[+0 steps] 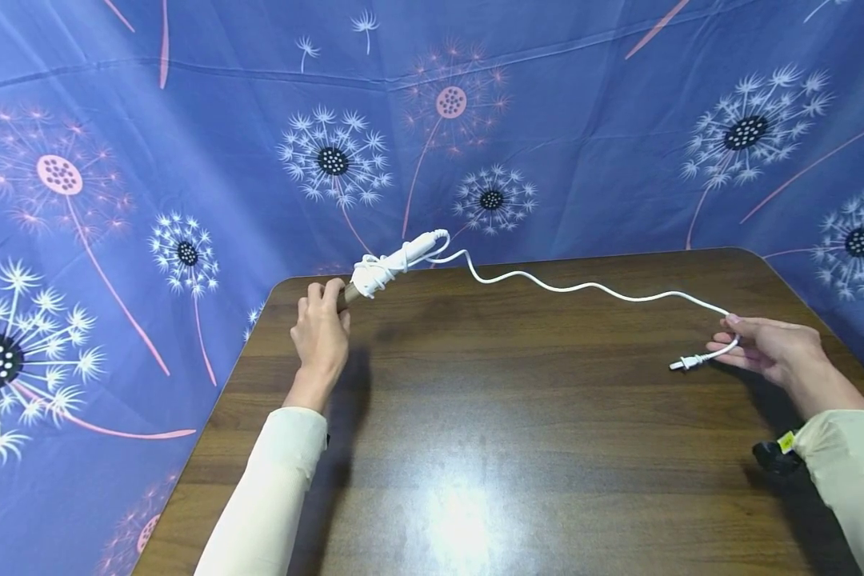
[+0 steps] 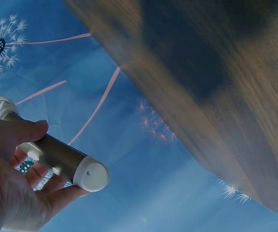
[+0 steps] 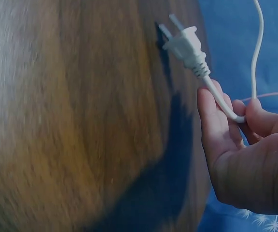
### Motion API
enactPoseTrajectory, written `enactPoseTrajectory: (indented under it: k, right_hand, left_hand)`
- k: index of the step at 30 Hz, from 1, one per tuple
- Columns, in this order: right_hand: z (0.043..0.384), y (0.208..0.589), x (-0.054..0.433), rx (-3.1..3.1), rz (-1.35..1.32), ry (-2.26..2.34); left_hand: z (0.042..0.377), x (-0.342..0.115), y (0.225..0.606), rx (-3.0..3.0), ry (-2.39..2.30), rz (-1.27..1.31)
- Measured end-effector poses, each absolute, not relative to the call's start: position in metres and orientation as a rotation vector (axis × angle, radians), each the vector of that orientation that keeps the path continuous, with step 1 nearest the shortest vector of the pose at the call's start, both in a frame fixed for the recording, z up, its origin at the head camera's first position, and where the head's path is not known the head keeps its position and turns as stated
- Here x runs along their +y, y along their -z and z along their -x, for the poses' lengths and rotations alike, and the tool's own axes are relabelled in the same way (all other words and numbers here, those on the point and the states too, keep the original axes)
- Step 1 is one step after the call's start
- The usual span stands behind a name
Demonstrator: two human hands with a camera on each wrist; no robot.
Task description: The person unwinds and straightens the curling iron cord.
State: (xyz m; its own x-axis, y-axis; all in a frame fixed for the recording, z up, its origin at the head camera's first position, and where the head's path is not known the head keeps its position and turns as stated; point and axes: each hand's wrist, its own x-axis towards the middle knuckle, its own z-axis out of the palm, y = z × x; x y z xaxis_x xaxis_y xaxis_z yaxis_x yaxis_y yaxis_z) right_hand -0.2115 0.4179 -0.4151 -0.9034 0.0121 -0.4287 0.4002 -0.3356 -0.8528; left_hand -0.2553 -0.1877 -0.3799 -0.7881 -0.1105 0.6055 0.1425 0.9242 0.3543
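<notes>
My left hand (image 1: 320, 332) grips the brown-gold barrel (image 2: 59, 153) of a white-handled curling iron (image 1: 409, 253), held tilted over the table's far left. The barrel's white end cap (image 2: 93, 176) pokes out past my fingers in the left wrist view. Loops of white cord (image 1: 583, 290) are wound round the handle; the rest runs in a wavy line to the right. There my right hand (image 1: 778, 350) pinches the cord between thumb and fingers, a little behind the plug. That two-prong plug (image 3: 186, 47) hangs beyond the fingertips, prongs pointing away from the hand.
A dark brown wooden table (image 1: 518, 416) lies under both hands, with a bright glare spot near its front. Blue cloth (image 1: 583, 160) with a dandelion print hangs behind and to the sides. A small black object with a yellow label (image 1: 778, 454) is by the right cuff.
</notes>
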Motion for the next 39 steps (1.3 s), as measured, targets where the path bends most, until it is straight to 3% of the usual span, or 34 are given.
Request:
enactPoseTrajectory:
  k: [12,19,23,39]
  right_hand:
    - [0.2086,0.4214,0.4262,2.401,-0.791,1.866]
    - [0.2086,0.4222,0.4246,2.694,-0.688,1.599]
    - [0.2088,0.4235,0.4239,2.769,-0.766,1.419]
    - [0.2166,0.4261,0.4234,2.617,-0.695,1.652]
  left_hand:
    - [0.2581,-0.1842,0.3814,-2.427,0.514,0.057]
    - [0.2598,-0.1819,0.3812,-2.435,0.502,0.063]
    - [0.2591,-0.1807,0.3805,-2.434,0.497,0.073]
    - [0.2579,-0.1796,0.3797,-2.437,0.505,0.068]
